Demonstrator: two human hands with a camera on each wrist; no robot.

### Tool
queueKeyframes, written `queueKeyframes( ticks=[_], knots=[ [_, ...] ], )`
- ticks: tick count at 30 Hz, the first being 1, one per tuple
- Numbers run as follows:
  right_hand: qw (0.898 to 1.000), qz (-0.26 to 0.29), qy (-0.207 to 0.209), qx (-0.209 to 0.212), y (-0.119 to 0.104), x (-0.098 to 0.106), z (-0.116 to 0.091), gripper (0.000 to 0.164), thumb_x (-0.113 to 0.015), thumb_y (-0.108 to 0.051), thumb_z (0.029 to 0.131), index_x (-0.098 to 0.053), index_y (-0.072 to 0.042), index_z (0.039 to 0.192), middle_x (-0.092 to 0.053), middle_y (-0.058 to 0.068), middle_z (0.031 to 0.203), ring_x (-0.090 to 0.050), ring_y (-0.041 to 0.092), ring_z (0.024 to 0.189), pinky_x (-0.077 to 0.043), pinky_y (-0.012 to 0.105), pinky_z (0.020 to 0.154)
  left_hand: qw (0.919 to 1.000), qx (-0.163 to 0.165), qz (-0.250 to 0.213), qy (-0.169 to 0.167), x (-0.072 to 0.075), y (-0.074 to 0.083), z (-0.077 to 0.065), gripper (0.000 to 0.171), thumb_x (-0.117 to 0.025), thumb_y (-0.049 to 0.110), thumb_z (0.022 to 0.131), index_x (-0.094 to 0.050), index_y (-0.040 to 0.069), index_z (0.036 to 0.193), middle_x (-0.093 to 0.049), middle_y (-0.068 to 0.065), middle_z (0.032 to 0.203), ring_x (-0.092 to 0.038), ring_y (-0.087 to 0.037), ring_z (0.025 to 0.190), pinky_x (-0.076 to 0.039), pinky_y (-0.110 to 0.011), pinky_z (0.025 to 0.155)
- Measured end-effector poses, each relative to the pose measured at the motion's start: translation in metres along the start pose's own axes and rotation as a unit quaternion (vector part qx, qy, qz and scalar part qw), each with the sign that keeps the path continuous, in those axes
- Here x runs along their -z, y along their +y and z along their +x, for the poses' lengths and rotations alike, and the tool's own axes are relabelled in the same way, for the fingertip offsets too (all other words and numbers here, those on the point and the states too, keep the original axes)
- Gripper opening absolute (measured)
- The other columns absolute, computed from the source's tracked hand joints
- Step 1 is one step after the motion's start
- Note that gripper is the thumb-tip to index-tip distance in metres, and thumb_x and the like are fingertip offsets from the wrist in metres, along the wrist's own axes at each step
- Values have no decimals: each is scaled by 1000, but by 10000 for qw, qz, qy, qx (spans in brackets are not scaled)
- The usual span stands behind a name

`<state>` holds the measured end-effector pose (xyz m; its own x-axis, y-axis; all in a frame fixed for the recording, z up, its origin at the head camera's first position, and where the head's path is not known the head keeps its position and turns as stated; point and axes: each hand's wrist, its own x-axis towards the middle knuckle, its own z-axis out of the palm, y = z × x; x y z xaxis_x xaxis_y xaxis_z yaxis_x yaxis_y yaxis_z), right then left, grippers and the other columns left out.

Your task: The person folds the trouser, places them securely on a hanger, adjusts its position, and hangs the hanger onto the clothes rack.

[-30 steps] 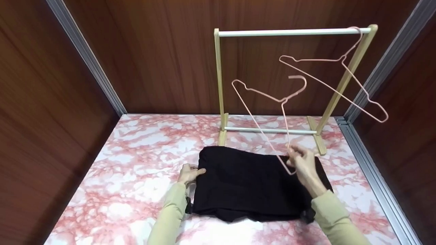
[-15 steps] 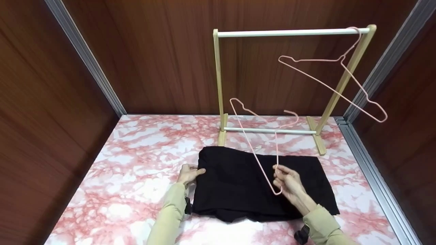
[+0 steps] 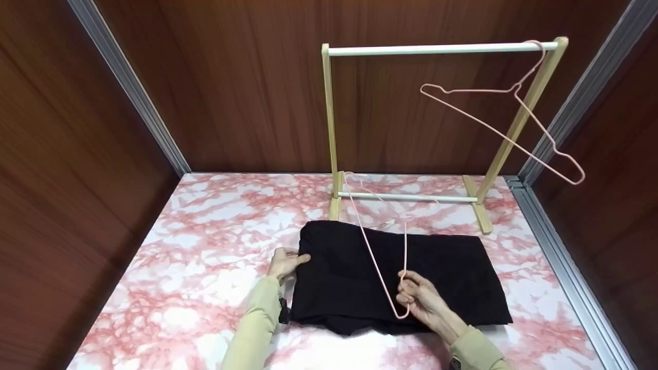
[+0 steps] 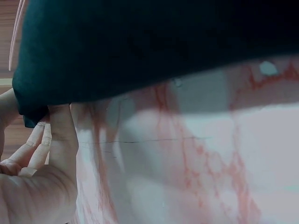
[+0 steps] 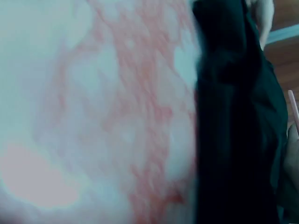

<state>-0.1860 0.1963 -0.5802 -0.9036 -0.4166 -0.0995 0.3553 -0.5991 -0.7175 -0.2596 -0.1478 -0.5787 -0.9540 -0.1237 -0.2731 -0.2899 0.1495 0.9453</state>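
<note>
The left hand [image 3: 284, 263] pinches the left edge of the cloth [image 3: 349, 272], its thumb lying on top; the left wrist view shows the other fingers behind the fabric at a corner. The right hand [image 3: 424, 300] holds a pink hanger [image 3: 405, 246], thumb and fingertips clamped together on the wire by its near right corner.

The cloth is black and folded, spread flat on the near part of the table [image 3: 195, 257], longer from left to right than from near to far; its near edge is bunched and uneven. The hanger lies across the cloth in view, slanting from the right hand toward the far left. Its hook end looks pale and faint against the table at the far side. Whether the wire touches the cloth is hard to tell.

Beyond the cloth stands a rack [image 3: 442, 50] with pale wooden posts and white bars, one high and one low. A second hanger [image 3: 518, 86], also pink, hangs at the right end of the high bar. The table is marbled red and white, with brown wood-grain walls [image 3: 247, 92] at the far, left and right sides. Both sleeves [image 3: 252, 324] are pale yellow-green.
</note>
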Motion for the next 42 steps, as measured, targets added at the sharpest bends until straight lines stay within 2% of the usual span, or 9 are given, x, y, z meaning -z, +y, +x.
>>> queueKeyframes(
  ticks=[5, 8, 12, 19, 27, 30, 32, 38, 42],
  knots=[
    [9993, -280, 132, -229, 9, -5, -2, 35, -33, 15, 97, -55, -10, 106, -44, -6, 71, -31, 8, 61, -39, 19, 66, 10000, 9, -30, -16, 0, 1, -2, 38, -76, 8, 82, -62, -11, 112, -74, -19, 96, -66, -11, 69, -59, -25, 66],
    [9956, -765, 310, -448, 12, -8, -2, 33, -40, 17, 94, -52, -11, 105, -47, -6, 71, -45, 7, 63, -54, 23, 73, 10000, 64, -55, -45, 1, 2, -2, 41, -76, 9, 83, -60, -11, 115, -73, -19, 98, -67, -12, 69, -58, -26, 64],
    [9868, -1428, 418, -644, 14, -11, -1, 28, -49, 13, 94, -43, -8, 110, -53, -3, 75, -60, 9, 67, -61, 32, 79, 9995, 190, -171, -168, 2, 4, -3, 44, -75, 12, 85, -57, -10, 119, -72, -17, 98, -67, -13, 67, -56, -25, 58],
    [9622, -2541, 419, -884, 12, -12, 4, 41, -62, 7, 90, -33, 0, 118, -66, 2, 82, -75, 21, 77, -64, 37, 71, 9971, 141, -387, -647, 2, 4, 0, 34, -71, 12, 88, -57, -5, 113, -73, -5, 84, -67, -11, 65, -55, -24, 57],
    [9455, -3113, 327, -901, 8, -4, 14, 17, -71, -3, 88, -54, -7, 91, -68, 0, 80, -70, 14, 69, -63, 32, 64, 9912, -165, -537, -1198, 4, 2, 1, 32, -65, 15, 95, -54, -5, 118, -73, 0, 84, -69, -9, 71, -58, -26, 68],
    [9436, -3180, 223, -889, 6, 0, 17, 15, -71, -5, 89, -58, -9, 85, -67, -2, 76, -67, 11, 64, -61, 28, 62, 9888, -90, -495, -1407, 5, 3, 0, 36, -63, 20, 97, -50, -1, 124, -73, 1, 86, -70, -9, 71, -58, -27, 67],
    [9448, -3171, 201, -804, 7, 1, 18, 15, -71, -1, 88, -57, -4, 91, -66, -1, 76, -67, 11, 64, -61, 27, 61, 9873, 7, -457, -1524, 6, 4, -2, 37, -61, 24, 99, -48, 3, 127, -74, 2, 86, -71, -10, 71, -58, -28, 65],
    [9437, -3279, 300, -317, 7, 0, 20, 59, -71, 7, 83, -33, 7, 128, -59, 2, 78, -67, 15, 65, -59, 27, 58, 9844, 84, -508, -1681, 4, 6, 0, 35, -59, 29, 100, -49, 7, 126, -73, 3, 81, -70, -10, 66, -58, -26, 60],
    [9496, -3077, 535, -261, 4, 0, 21, 39, -68, -3, 92, -45, 9, 121, -62, 0, 74, -67, 13, 63, -60, 27, 60, 9843, 37, -535, -1679, 2, 6, 2, 32, -60, 32, 100, -52, 8, 120, -69, 5, 73, -66, -7, 60, -55, -23, 56]
  ],
)
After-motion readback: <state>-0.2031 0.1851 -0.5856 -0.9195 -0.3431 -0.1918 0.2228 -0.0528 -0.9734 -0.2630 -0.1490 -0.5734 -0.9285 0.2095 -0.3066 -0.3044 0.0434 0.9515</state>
